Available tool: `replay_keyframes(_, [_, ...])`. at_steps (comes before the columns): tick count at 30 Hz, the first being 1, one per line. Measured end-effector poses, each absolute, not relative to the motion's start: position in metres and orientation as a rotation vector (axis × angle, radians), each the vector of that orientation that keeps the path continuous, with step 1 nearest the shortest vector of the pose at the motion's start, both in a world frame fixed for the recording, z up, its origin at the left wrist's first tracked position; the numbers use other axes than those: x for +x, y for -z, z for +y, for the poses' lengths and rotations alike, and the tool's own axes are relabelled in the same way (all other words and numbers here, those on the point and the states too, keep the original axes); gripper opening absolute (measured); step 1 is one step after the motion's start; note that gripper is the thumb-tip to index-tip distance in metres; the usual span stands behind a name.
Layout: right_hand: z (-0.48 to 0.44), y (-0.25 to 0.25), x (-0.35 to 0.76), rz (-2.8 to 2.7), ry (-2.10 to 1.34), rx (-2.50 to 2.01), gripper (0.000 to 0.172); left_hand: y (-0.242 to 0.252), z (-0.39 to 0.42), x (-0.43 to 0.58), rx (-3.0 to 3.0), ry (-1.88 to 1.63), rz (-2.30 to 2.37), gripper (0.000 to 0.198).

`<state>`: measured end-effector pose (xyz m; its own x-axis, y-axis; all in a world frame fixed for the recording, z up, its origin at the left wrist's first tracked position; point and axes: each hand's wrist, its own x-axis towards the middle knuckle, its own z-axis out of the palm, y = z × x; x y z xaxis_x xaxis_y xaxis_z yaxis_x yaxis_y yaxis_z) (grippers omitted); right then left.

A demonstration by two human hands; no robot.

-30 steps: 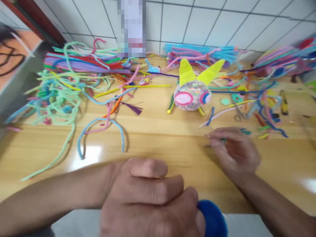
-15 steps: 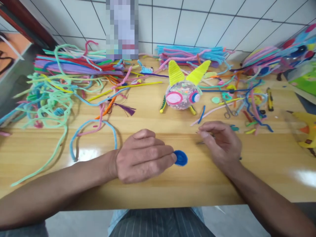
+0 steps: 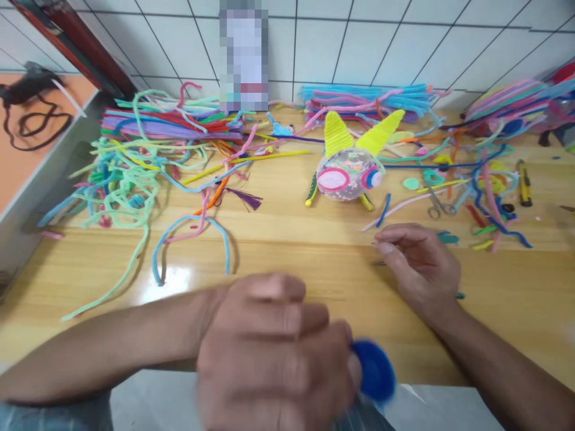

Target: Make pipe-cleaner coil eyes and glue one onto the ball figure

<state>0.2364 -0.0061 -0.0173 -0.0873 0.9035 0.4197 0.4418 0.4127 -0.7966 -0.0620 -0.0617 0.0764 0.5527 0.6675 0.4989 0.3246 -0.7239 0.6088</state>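
Between the thumb and fingers of my left hand, a round blue felt-like disc is pinched by its edge. Hand and disc are raised close to the camera over the table's front edge, blurred. My right hand rests on the table with curled fingers, thumb against forefinger. A slim dark pointed tool pokes out under its fingers; most of it is hidden, so its kind is unclear. Beyond the hands stands a speckled ball figure with yellow ears and pink and blue eyes.
Tangled green pipe cleaners and a bundle of coloured ones lie at left. More bundles line the wall. Scissors, a yellow-black cutter and loose scraps lie at right. A blue pipe cleaner loop sits at front left.
My left hand has come nearer the camera with the blue disc, down past the table's front edge. The right hand has kept its pose. The view has shifted left.
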Motion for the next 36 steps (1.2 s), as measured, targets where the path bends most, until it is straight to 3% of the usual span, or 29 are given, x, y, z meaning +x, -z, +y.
replay_keyframes(3, [-0.004, 0.014, 0.235, -1.721, -0.599, -1.182, 0.012, -0.051, -0.023, -0.056, 2.468, -1.144, 0.576, 0.015])
replay_keyframes(9, [-0.001, 0.010, 0.233, -1.780, -0.591, -1.188, 0.011, -0.002, -0.002, -0.038, 2.320, -1.229, 0.880, 0.012])
replay_keyframes(27, [-0.001, 0.003, 0.226, -1.953, -0.504, -1.123, 0.013, 0.008, -0.002, -0.039, 1.977, -1.077, 0.984, 0.010])
replay_keyframes(36, [-0.007, -0.001, 0.217, -2.136, -0.415, -0.951, 0.034, 0.006, -0.002, -0.037, 1.865, -1.008, 1.000, 0.010])
